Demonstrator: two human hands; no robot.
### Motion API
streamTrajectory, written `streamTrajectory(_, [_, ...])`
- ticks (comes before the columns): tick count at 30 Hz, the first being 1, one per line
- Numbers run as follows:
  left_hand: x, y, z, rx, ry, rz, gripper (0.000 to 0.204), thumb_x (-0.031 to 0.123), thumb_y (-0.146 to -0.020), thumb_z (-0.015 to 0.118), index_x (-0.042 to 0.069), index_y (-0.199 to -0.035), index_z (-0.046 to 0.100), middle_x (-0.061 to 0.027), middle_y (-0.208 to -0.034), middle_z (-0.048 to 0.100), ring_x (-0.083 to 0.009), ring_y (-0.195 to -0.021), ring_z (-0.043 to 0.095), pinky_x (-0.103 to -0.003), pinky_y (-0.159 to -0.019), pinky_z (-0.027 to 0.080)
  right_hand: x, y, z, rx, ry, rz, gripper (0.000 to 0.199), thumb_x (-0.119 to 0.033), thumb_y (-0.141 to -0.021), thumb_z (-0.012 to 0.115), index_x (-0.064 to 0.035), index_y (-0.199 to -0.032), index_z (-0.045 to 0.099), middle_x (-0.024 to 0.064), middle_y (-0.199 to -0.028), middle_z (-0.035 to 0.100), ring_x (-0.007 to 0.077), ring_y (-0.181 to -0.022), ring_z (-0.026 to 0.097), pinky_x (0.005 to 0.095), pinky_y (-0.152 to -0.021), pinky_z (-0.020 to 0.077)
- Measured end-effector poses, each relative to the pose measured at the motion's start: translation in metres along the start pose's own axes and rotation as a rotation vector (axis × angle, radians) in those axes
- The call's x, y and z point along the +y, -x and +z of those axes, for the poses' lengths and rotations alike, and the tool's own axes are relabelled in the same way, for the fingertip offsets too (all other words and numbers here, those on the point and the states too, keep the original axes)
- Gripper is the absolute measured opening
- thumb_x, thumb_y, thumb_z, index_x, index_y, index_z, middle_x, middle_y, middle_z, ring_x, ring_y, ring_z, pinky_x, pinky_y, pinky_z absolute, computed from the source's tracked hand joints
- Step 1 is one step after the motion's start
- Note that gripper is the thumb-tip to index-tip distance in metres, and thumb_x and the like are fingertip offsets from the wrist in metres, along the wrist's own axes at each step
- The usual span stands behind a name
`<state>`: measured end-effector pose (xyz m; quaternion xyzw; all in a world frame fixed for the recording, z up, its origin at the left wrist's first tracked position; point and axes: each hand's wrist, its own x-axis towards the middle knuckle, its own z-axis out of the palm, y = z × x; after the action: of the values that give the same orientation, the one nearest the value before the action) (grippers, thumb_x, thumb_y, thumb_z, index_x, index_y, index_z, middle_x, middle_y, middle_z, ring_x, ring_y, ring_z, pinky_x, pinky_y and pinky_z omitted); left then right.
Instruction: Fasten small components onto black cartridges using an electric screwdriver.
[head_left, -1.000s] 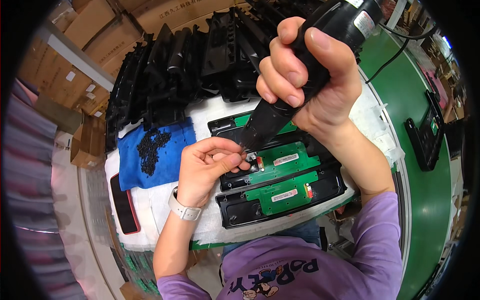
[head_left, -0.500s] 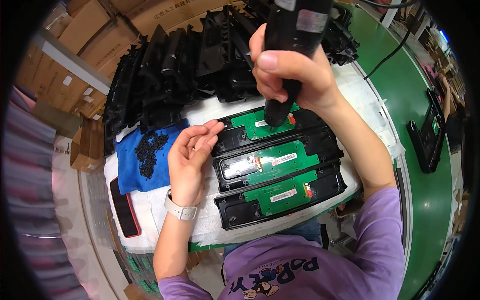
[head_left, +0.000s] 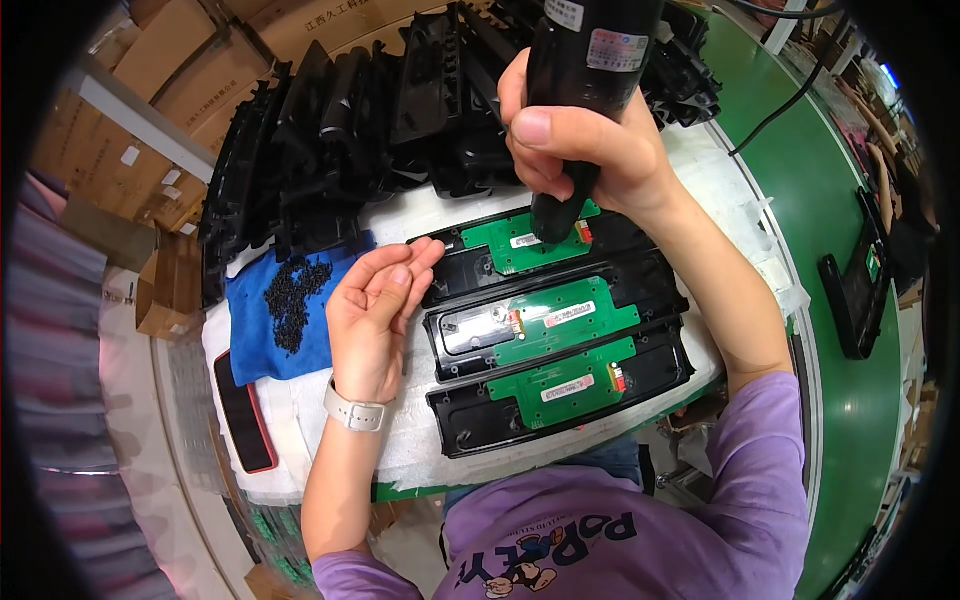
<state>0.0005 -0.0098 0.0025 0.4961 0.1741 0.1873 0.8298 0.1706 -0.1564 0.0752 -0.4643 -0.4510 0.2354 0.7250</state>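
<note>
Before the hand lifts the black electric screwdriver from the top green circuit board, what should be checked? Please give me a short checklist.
1. Black electric screwdriver gripped firmly by right hand: ok.
2. Tip on the top green circuit board: ok; whether the screw is fully seated: cannot tell.
3. Left hand steadying the top black plastic tray, fingers at its left end: ok.
4. Small black screws piled on the blue cloth, beside the left hand: ok.
5. Two nearer trays each carrying a board: ok.
</note>
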Motion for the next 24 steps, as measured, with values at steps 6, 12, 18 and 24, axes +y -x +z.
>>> streamTrajectory(6, [0.001, 0.004, 0.000, -0.066, -0.076, -0.043, 0.018, 0.005, -0.087, 0.053, -0.005, -0.101, 0.057, -0.0163, -0.098, 0.063, -0.0155, -0.079, 0.063, -0.020, -0.064, 0.049, -0.002, 0.002, 0.005, 0.018, -0.101, -0.014, 0.018, -0.015, -0.072, 0.064, 0.0010, -0.071, 0.056, 0.0047, -0.052, 0.049, 0.0116, -0.039, 0.045, 0.0231, -0.038, 0.0348])
streamTrajectory(12, [0.000, 0.020, 0.024, -0.229, -0.433, -0.135, 0.022, 0.004, -0.080, 0.063, -0.006, -0.100, 0.060, -0.0074, -0.082, 0.065, -0.0074, -0.062, 0.058, -0.018, -0.056, 0.045, -0.014, 0.010, 0.015, -0.042, -0.208, -0.110, 0.024, -0.029, -0.085, 0.045, -0.0061, -0.093, 0.045, -0.0024, -0.056, 0.038, 0.0076, -0.041, 0.037, 0.0253, -0.048, 0.0363])
streamTrajectory(18, [-0.003, 0.022, 0.023, -0.270, -0.449, -0.113, 0.019, 0.003, -0.081, 0.061, -0.006, -0.098, 0.061, -0.0090, -0.080, 0.065, -0.0073, -0.059, 0.056, -0.019, -0.056, 0.046, -0.016, 0.012, 0.021, -0.093, -0.377, -0.132, 0.026, -0.031, -0.087, 0.043, -0.0060, -0.095, 0.046, -0.0024, -0.058, 0.040, 0.0078, -0.042, 0.037, 0.0252, -0.051, 0.0376])
streamTrajectory(24, [-0.002, 0.023, 0.021, -0.310, -0.415, -0.032, 0.015, 0.002, -0.082, 0.059, -0.005, -0.095, 0.062, -0.0093, -0.081, 0.066, -0.0071, -0.057, 0.056, -0.018, -0.052, 0.043, -0.013, 0.014, 0.022, -0.081, -0.468, -0.102, 0.026, -0.030, -0.089, 0.041, -0.0061, -0.096, 0.048, -0.0023, -0.058, 0.041, 0.0077, -0.043, 0.038, 0.0253, -0.052, 0.0380])
